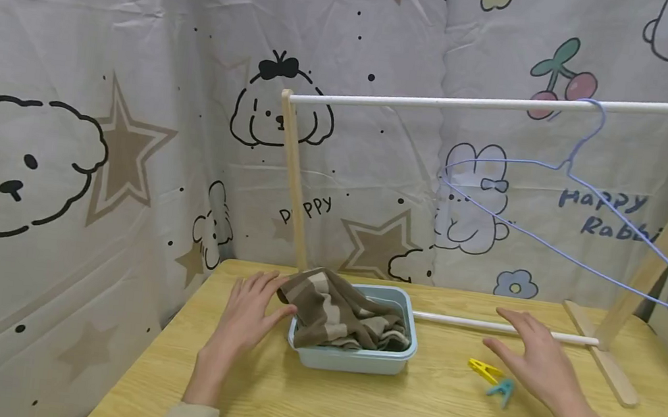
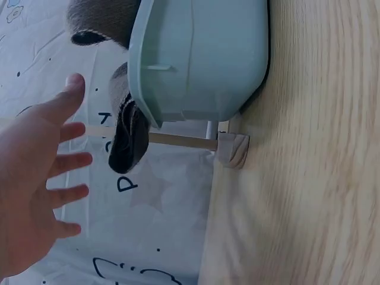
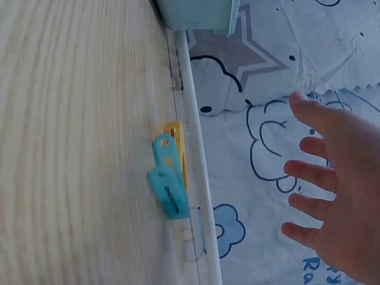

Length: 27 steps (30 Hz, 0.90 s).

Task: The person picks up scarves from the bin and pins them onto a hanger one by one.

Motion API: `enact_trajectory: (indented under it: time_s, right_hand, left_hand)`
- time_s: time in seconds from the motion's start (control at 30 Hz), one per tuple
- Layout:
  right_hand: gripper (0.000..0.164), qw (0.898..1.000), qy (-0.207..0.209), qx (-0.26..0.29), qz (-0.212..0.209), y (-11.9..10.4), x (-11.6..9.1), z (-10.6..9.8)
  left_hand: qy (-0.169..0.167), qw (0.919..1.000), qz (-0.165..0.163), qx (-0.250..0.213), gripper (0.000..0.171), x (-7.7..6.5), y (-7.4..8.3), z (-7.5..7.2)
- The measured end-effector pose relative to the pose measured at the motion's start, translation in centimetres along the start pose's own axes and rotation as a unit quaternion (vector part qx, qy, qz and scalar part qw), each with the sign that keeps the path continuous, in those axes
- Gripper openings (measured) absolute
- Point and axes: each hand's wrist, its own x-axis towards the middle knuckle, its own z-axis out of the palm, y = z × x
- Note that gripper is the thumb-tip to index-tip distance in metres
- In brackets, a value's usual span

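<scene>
two clothespins (image 3: 166,178), one hanger (image 1: 572,155), one tub (image 1: 354,361), one rack (image 1: 443,102)

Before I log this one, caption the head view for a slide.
Hands apart, basin of cloth between them; clips on table, hanger on rail above.

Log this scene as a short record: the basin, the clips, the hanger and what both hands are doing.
Basin: light blue, on the table, brown-and-beige cloth inside and partly over its rim
Yellow clip: on the table
Teal clip: next to the yellow clip
Hanger: blue, bare, hooked on the white rail
Left hand: empty, near the cloth
Right hand: empty, near both clips
</scene>
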Motion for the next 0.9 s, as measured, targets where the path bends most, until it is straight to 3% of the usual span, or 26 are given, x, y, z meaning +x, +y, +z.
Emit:
enact_trajectory:
  time_s: [0.37,0.73,0.9]
  right_hand:
    - [0.061,0.997,-0.036,0.057,-0.029,-2.7,0.8,0.7]
    - [0.051,0.992,-0.034,0.096,-0.076,-4.8,1.0,2.7]
    - [0.048,0.989,-0.035,0.107,-0.095,-5.6,1.0,3.1]
  left_hand:
    - [0.037,0.9954,0.073,-0.049,0.048,-0.3,0.0,0.0]
    - [0.006,0.9867,0.110,-0.119,0.041,-1.6,0.1,0.1]
    - [-0.015,0.9831,0.125,-0.133,0.048,-2.3,0.1,0.1]
